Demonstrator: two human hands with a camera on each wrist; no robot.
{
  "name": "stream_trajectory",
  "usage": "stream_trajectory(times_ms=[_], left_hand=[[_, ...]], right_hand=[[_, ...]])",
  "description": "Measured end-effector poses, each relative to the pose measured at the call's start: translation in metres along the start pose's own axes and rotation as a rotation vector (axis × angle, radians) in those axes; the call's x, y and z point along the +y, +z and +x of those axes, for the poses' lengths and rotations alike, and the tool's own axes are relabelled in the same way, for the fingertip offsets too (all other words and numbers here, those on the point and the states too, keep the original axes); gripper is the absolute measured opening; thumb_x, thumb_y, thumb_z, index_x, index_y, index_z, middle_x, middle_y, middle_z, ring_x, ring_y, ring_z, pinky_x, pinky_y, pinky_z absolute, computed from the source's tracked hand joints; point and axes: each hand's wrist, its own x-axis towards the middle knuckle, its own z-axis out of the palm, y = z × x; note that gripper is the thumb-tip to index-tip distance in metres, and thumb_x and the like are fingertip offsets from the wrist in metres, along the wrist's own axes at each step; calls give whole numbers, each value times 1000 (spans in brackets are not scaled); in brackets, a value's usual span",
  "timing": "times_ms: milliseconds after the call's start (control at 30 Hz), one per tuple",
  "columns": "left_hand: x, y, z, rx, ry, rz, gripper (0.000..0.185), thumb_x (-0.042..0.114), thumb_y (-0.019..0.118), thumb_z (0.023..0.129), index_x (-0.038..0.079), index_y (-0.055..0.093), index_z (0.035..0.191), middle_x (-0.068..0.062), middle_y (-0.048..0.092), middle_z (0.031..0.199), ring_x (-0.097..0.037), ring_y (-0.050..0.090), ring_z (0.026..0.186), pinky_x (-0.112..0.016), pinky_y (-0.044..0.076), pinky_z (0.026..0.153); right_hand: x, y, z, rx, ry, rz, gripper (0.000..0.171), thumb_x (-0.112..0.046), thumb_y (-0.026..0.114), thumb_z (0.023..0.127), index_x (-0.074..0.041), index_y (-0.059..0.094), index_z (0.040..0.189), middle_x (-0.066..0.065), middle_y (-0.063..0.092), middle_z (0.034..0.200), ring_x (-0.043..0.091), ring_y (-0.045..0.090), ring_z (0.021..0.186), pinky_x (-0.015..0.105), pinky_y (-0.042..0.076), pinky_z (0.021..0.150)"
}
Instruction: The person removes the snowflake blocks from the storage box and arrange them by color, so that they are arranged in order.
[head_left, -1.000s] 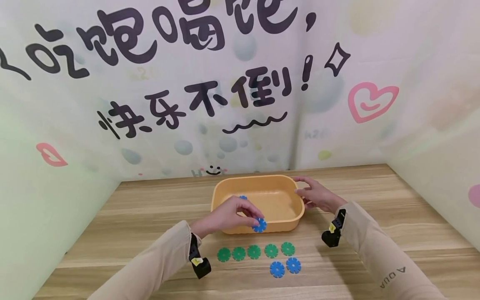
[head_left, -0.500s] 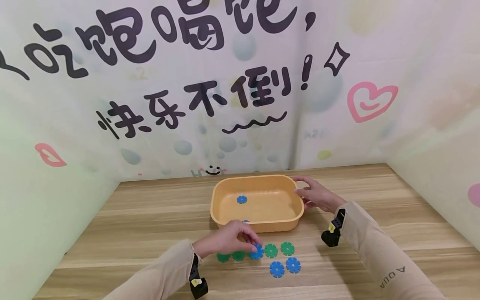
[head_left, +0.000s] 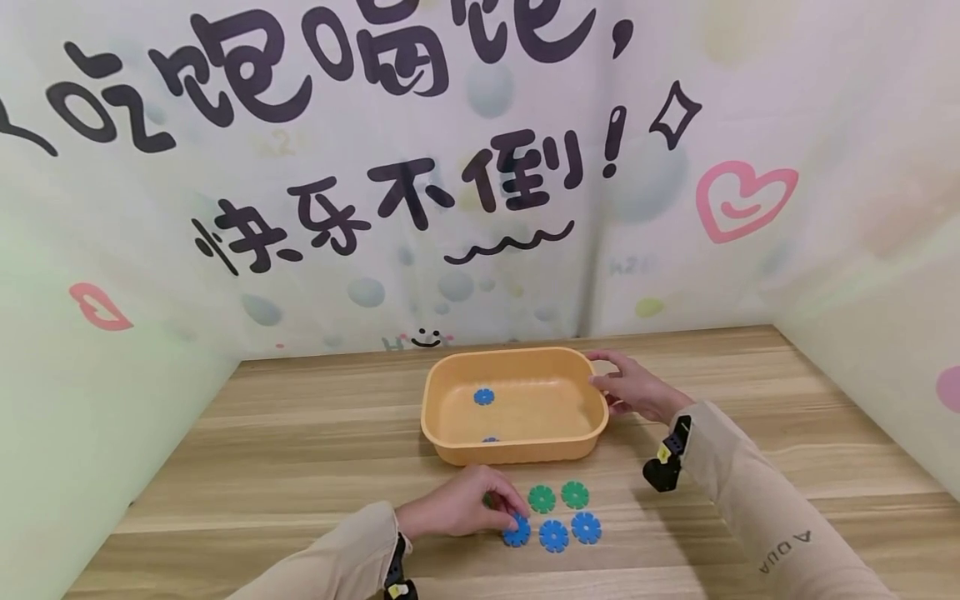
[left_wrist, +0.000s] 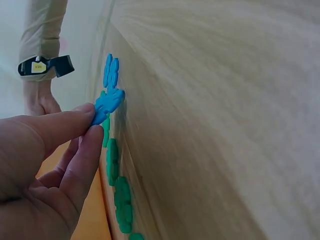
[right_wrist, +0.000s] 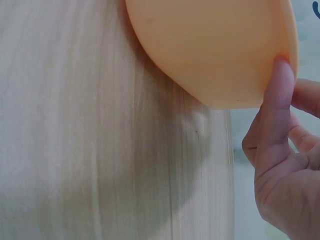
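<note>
Blue plastic, a snowflake-shaped disc point(head_left: 517, 531), sits pinched between my left hand's point(head_left: 459, 510) thumb and fingertips point(left_wrist: 92, 131), right down at the wooden tabletop point(head_left: 300, 450). From the left wrist view I see the fingers curled on the disc's edge while it touches or nearly touches the wood. It lines up just left of two more blue discs point(head_left: 570, 531), forming a short row in front of the orange tub point(head_left: 514, 448). Two green discs point(head_left: 558, 497) lie just behind that row, between it and the tub; other green discs point(left_wrist: 120, 195) are mostly hidden under my left hand in the head view. My right hand point(head_left: 632, 388) rests against the tub's right end, thumb point(right_wrist: 276, 95) pressed on the outer wall near the rim, the other fingers loosely bent around the edge. Inside the tub I can see one blue disc point(head_left: 483, 397) on the floor and a second point(head_left: 491, 439) partly hidden by the near wall.
</note>
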Motion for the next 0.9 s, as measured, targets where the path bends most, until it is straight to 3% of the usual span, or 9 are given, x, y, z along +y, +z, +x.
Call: stream_trajectory(times_ms=[500,900], left_hand=[[-3,0,-1,68,-109,-4,9,7,74,70,7,65,74,9,59,67,0,54,60,-16,46,57],[-6,0,-3,49,-82,20,8,7,73,71,7,66,74,8,61,68,1,54,59,-15,46,57]], right_hand=[[3,1,3,12,14,2,48,-14,47,92,-11,26,135,14,54,86,15,50,59,23,44,50],[2,2,2,17,16,2,47,-13,47,92,-12,28,134,15,53,85,15,50,58,23,44,50]])
